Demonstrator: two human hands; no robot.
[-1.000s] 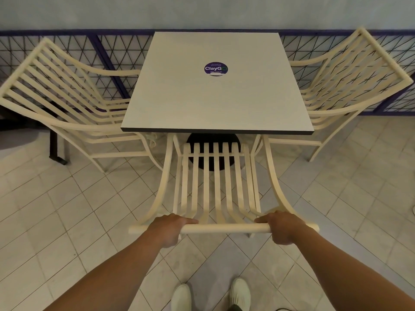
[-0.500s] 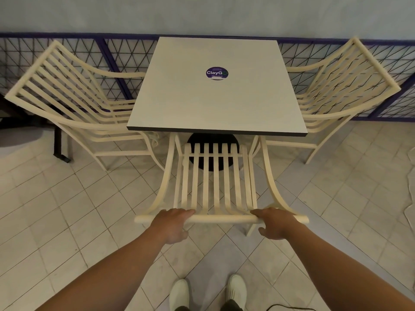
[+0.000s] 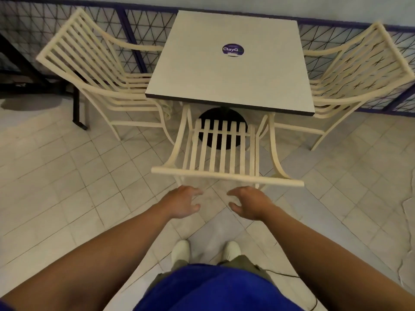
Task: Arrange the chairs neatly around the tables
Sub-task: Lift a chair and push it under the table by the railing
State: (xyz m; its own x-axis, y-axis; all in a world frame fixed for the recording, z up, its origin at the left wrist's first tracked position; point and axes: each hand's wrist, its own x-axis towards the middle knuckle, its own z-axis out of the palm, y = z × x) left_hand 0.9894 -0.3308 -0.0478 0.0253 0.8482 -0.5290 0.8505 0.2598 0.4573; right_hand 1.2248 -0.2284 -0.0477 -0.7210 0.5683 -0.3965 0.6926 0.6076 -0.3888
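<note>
A cream slatted chair [image 3: 224,173] stands tucked under the near edge of a square pale table [image 3: 229,81] that has a round purple sticker on top. Two matching chairs flank the table, one on the left [image 3: 94,63] and one on the right [image 3: 359,70]. My left hand [image 3: 182,204] and my right hand [image 3: 249,204] hover just below the near chair's top rail, apart from it, with fingers loosely spread and nothing in them.
A purple-framed wire fence [image 3: 134,25] runs behind the table and side chairs. A black frame [image 3: 77,108] stands on the tiles at the left. A thin cable [image 3: 280,274] lies on the floor near my feet.
Both hands gripped the near chair's top rail earlier; now they have let go and drawn back toward me. The view has pulled back from the table.
</note>
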